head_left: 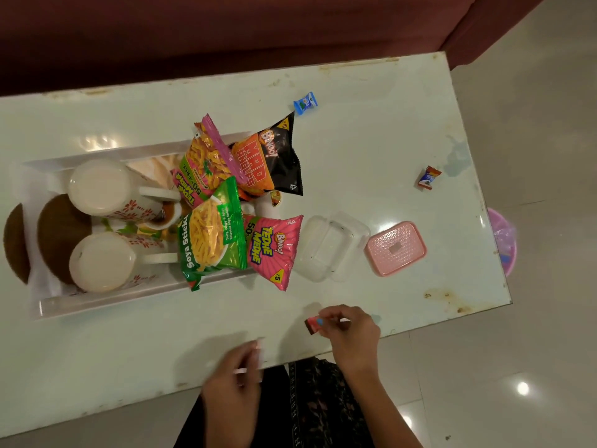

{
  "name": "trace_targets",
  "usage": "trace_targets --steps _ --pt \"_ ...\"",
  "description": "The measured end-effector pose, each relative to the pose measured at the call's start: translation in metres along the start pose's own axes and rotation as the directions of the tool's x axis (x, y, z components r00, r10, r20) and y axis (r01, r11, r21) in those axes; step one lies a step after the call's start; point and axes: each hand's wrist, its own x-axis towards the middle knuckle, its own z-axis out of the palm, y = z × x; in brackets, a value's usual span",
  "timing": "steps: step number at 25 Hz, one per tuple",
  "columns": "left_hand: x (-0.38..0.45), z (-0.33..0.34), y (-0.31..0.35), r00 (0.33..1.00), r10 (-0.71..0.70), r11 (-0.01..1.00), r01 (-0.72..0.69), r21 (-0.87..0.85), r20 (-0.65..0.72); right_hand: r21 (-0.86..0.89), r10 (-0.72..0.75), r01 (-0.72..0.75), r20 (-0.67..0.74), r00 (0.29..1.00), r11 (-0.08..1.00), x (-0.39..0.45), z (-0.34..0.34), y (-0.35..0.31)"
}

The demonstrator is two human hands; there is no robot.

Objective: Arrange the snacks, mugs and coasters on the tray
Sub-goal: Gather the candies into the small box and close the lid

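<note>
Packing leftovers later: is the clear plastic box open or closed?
Open. The clear plastic box sits lidless; its pink lid lies beside it on the table.
</note>
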Motion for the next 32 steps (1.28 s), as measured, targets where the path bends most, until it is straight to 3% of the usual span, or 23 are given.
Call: trace_targets --steps 4,8,13,21,24,27,29,32 --pt "0.009 0.056 0.090 0.957 0.286 0.954 -0.280 -0.104 0.049 0.165 -0.094 0.136 -0.241 0.966 0.977 -0.002 -0.032 -0.034" --pt "0.053 0.084 0.134 0.899 0.435 0.899 -0.437 0.025 0.040 0.262 -0.146 0.226 -0.291 0.946 0.938 0.022 -0.043 -0.063" --pt "0.068 0.098 0.137 0.902 0.422 0.894 -0.431 0.123 0.090 0.186 -0.222 0.234 -0.083 0.972 0.954 0.063 -0.057 -0.084" --pt "0.061 0.093 0.127 0.924 0.353 0.932 -0.362 0.039 0.146 -0.322 -0.308 0.203 -0.318 0.897 0.925 0.169 -0.102 -0.082" --pt "0.057 0.090 0.124 0.923 0.350 0.934 -0.357 0.012 0.161 -0.437 -0.278 0.129 -0.296 0.914 0.890 0.208 -0.104 -0.088" --pt "0.058 0.086 0.122 0.923 0.348 0.936 -0.353 -0.001 0.163 -0.573 -0.365 0.174 -0.237 0.900 0.801 0.219 -0.091 -0.088" --pt "0.061 0.084 0.122 0.926 0.341 0.939 -0.344 -0.014 0.161 -0.603 -0.439 0.238 -0.208 0.874 0.761 0.213 -0.082 -0.086" --pt "0.062 0.081 0.123 0.927 0.343 0.939 -0.339 -0.047 0.154 -0.442 -0.422 0.297 -0.218 0.880 0.847 0.186 -0.081 -0.091"
